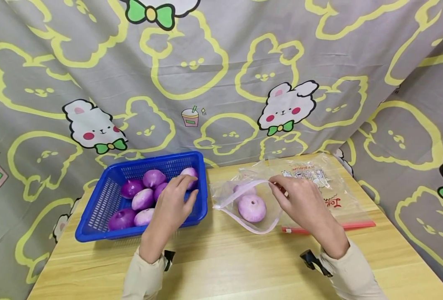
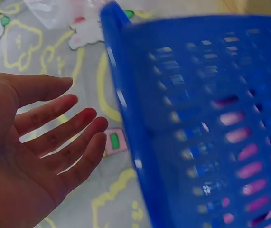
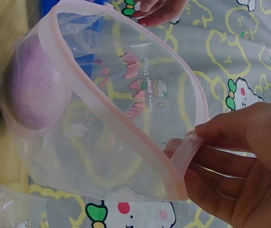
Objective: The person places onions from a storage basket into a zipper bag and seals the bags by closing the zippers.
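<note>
My left hand (image 1: 175, 203) hovers over the right side of a blue basket (image 1: 203, 196), with fingers slightly bent and apart; the left wrist view shows nothing in its grasp. A pale purple onion (image 1: 190, 174) lies just past its fingertips in the basket's back right corner. With thumb and fingers my right hand (image 1: 303, 199) pinches the rim of a clear zip bag (image 1: 227, 203), whose mouth gapes open toward me. Inside the bag sit a pale purple onion (image 1: 252, 208) and another one behind it, partly hidden by the rim.
Several purple onions (image 1: 122, 219) lie in the basket's left and middle. Right of the held bag, a flat printed clear bag (image 1: 341, 187) with a red slider strip (image 1: 356, 225) lies on the wooden table (image 1: 229, 266). A patterned grey cloth (image 1: 221, 137) hangs behind.
</note>
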`<state>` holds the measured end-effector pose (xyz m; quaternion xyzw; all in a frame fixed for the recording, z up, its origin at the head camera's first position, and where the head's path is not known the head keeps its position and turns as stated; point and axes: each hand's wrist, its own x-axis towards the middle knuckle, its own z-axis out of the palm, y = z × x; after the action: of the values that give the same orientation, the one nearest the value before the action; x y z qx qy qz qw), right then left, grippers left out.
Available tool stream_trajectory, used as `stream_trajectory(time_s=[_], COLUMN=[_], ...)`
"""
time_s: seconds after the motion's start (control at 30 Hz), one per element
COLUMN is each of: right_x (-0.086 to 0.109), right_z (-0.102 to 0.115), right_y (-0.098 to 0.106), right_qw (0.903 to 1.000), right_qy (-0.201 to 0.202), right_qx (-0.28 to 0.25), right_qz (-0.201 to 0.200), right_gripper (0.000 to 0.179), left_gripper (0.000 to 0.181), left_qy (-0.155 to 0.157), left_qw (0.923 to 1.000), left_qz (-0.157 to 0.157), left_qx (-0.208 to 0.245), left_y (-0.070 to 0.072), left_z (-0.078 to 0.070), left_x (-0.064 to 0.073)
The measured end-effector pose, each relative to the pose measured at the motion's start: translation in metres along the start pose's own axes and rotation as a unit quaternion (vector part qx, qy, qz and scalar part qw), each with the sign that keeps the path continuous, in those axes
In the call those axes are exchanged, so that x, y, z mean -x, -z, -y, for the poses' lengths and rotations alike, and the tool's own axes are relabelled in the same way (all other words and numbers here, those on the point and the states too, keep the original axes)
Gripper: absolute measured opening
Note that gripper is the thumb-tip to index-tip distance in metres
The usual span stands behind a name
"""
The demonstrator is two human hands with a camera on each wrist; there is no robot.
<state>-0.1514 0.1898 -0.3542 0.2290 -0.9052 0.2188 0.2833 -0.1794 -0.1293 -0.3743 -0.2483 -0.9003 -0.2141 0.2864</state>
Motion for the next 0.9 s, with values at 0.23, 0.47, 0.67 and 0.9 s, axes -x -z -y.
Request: stream_trajectory(time_s=[0.23, 0.47, 0.67, 0.9], right_x=[0.001, 0.001, 0.000, 0.000], right_z=[0.000, 0.000, -0.001, -0.001], right_y=[0.001, 0.001, 0.002, 0.002], right_qw=[1.0000, 1.0000, 1.0000, 1.0000], right_qy=[0.002, 0.006, 0.001, 0.001], right_qx=[0.001, 0.001, 0.001, -0.001], right_qz=[-0.008, -0.005, -0.002, -0.002], right_gripper=[0.004, 0.004, 0.004, 0.004], left_gripper=[0.027, 0.029, 0.034, 0.038], left_qy=[0.015, 0.041, 0.084, 0.113], left_qw=[0.9997, 0.9991, 0.9959, 0.9917], left_qz=[-0.019, -0.012, 0.032, 0.059], left_qx=[0.005, -0.002, 0.000, -0.021], left_y=[-0.004, -0.008, -0.010, -0.011], left_z=[0.021, 0.042, 0.059, 0.077], left_x=[0.001, 0.005, 0.012, 0.019])
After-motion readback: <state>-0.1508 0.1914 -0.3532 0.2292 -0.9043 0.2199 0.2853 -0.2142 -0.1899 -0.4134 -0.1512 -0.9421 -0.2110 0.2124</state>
